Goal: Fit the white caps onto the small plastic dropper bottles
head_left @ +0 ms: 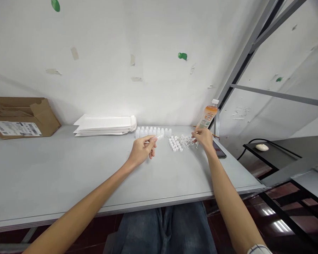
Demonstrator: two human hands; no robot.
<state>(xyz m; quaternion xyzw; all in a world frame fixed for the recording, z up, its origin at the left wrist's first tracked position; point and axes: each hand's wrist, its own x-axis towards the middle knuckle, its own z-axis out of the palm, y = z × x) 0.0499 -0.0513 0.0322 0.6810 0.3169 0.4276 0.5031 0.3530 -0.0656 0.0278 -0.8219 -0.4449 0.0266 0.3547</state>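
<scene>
Clock read from the wearer's seat, twelve pointing to the wall. Hands are working well apart over the pale grey, flat worktop point(95, 176).

Key relation: the heap of thin, white, curly pieces point(186, 141) is lying between the two hands, at nine o'clock from the right hand point(204, 138) and about three o'clock from the left hand point(142, 150). The right hand is sitting nearer, its fingertips hanging at the heap's right edge. Thumb and fingers are closing toward each other there; cannot tell whether a piece is between them.

Left hand is pinching a small, translucent, whitish plastic bottle point(160, 136) between thumb and forefinger. It is sticking out at two o'clock from that hand, tilted, long axis running roughly from eight to two, outer end facing the heap's side. Which end is the mouth: too small to tell.

Cluster of small, round, white plastic caps point(175, 144) is lying just beside the heap, on its nine o'clock side, so between heap and left hand. A group of upright, translucent white plastic bottles point(148, 131) is standing at one o'clock from the left hand, stretching from nine to three.

A clear drink bottle with an orange label point(208, 114) is standing near the right hand, toward twelve.
</scene>
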